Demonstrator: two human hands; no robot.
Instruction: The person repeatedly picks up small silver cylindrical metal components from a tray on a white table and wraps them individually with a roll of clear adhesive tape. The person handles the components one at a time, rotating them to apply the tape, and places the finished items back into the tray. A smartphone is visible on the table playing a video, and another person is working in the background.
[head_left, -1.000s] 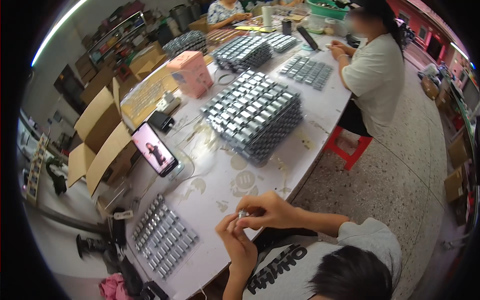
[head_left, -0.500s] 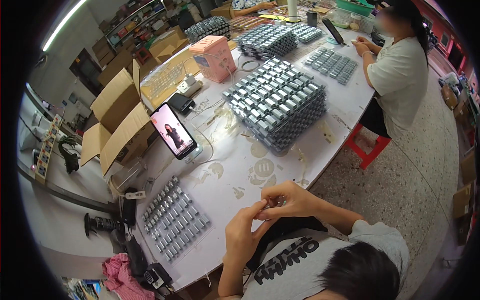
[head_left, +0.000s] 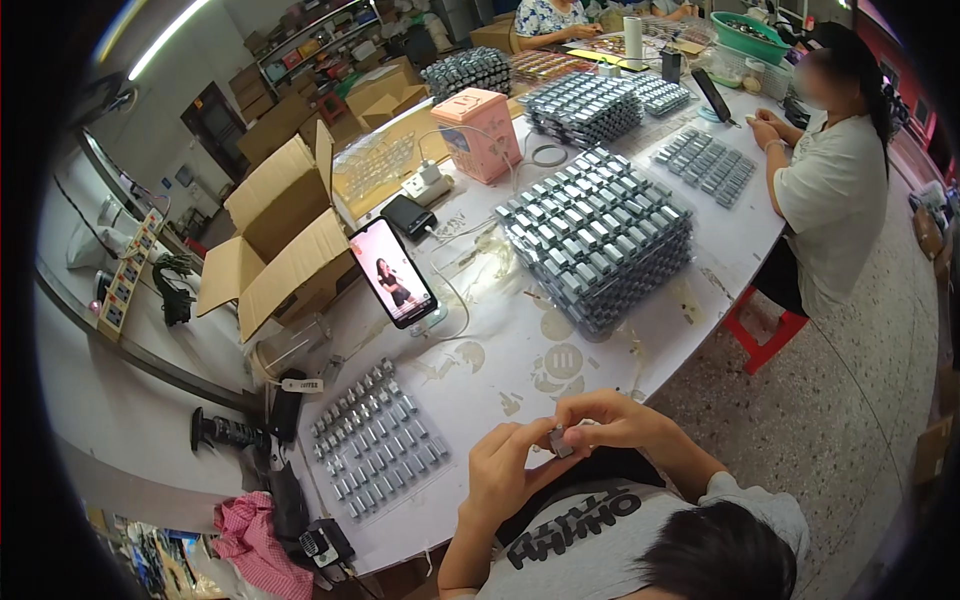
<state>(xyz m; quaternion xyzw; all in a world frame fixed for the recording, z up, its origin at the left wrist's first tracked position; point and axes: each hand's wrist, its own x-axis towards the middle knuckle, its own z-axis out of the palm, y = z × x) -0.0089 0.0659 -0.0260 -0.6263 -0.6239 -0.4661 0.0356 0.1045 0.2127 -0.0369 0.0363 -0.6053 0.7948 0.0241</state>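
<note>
Close to my body, past the table's front edge, a small silvery metal block (head_left: 561,442) is pinched between my two hands. My left hand (head_left: 498,468) has its thumb and forefinger closed at the block's left side. Across from it, my right hand (head_left: 612,420) presses its thumb against the block, fingers curled. What the block is for, or its finer detail, is too small to make out. Left of my hands lies a clear plastic tray (head_left: 345,515) with rows of similar metal pieces. Ahead stands a tall stack of such filled trays (head_left: 600,240).
A lit phone (head_left: 393,275) leans on a stand, with cables, a power strip (head_left: 426,184) and a pink box (head_left: 478,135) behind. An open carton (head_left: 285,245) stands at left. A co-worker (head_left: 835,210) sits at right on a red stool (head_left: 762,335) beside another tray (head_left: 703,165).
The metal block now shows between my fingers, where it was mostly hidden. My hands have shifted slightly rightward and down. The whole view has swung, and the phone's picture has changed.
</note>
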